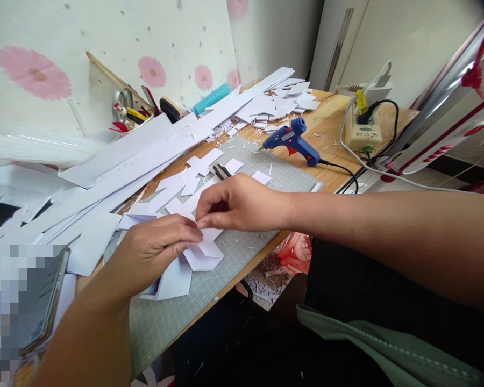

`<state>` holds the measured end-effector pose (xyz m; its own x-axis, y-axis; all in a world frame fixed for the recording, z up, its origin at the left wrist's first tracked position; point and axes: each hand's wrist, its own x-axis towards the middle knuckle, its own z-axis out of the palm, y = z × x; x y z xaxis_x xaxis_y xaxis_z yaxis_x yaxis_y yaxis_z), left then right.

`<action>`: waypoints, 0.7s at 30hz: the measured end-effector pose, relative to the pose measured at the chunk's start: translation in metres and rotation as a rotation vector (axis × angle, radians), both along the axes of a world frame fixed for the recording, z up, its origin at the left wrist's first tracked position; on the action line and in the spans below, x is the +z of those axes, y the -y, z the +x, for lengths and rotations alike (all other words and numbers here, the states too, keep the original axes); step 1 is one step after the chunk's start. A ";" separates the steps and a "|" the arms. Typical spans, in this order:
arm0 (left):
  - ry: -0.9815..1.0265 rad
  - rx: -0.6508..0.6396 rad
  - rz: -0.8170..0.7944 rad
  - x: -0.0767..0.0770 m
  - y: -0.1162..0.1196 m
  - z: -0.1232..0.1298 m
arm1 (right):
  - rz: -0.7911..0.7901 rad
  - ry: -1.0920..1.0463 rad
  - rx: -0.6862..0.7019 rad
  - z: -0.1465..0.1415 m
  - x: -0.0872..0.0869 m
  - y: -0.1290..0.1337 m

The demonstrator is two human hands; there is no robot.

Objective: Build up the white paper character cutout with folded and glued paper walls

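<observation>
My left hand (157, 247) is closed, its thumb and fingers gripping a folded white card piece (172, 280) that rests on the grey cutting mat (161, 328). Right at its fingertips, my right hand (242, 207) makes a pinch. Whatever lies between those right fingertips is too small or hidden to tell. Another bent white card (205, 259) sticks out below the hands. Small white card cutouts (177, 185) lie on the mat behind them. A black-handled cutter (221, 172) shows just beyond my right hand, partly covered.
A blue glue gun (290, 141) rests at the mat's back right, its cord leading off right by a power strip (363, 131). Long white card strips (141, 183) run along the left. Scraps (274, 105) pile up behind. A phone-like device (44, 301) stands at left.
</observation>
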<state>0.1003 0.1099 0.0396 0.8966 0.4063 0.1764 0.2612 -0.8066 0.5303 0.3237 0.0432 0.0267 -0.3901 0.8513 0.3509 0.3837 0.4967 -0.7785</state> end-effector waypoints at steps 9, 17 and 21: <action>-0.076 0.046 -0.054 -0.001 -0.001 -0.002 | 0.004 0.106 -0.014 0.001 -0.003 -0.001; -0.040 0.003 -0.101 0.000 0.001 0.001 | -0.109 0.389 0.201 -0.007 -0.006 0.002; -0.069 0.008 -0.108 0.001 0.001 0.002 | -0.122 0.395 0.203 -0.008 -0.006 0.002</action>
<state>0.1019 0.1091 0.0405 0.9016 0.4270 0.0695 0.3065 -0.7436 0.5942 0.3157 0.0407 0.0209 -0.6369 0.7697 0.0441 0.5671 0.5065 -0.6495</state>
